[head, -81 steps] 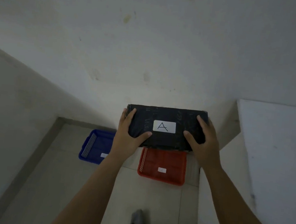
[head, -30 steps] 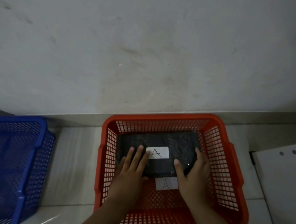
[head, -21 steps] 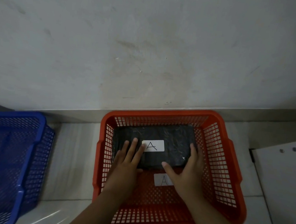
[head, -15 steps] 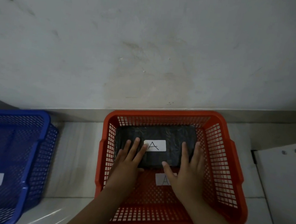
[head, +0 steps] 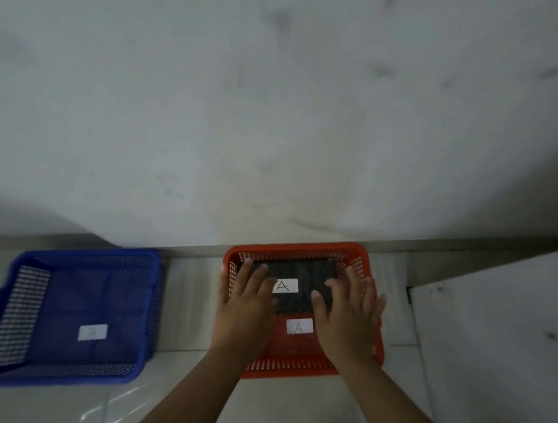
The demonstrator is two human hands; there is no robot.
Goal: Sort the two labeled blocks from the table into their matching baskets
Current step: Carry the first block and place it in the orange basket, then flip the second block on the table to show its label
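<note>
Hovering both palms flat over the black block (head: 302,275), I have my left hand (head: 248,297) and right hand (head: 349,313) spread open, gripping nothing, because the block lies at the far end of the red basket (head: 289,364), its A label matching the basket's.

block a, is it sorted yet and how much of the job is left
Done: the black block marked A lies inside the red basket, whose own label also reads A. In hand: nothing gripped; the left hand and right hand are open above the basket. Left: the second block, out of view; the blue basket holds no block, and its label is too blurred to read.
</note>
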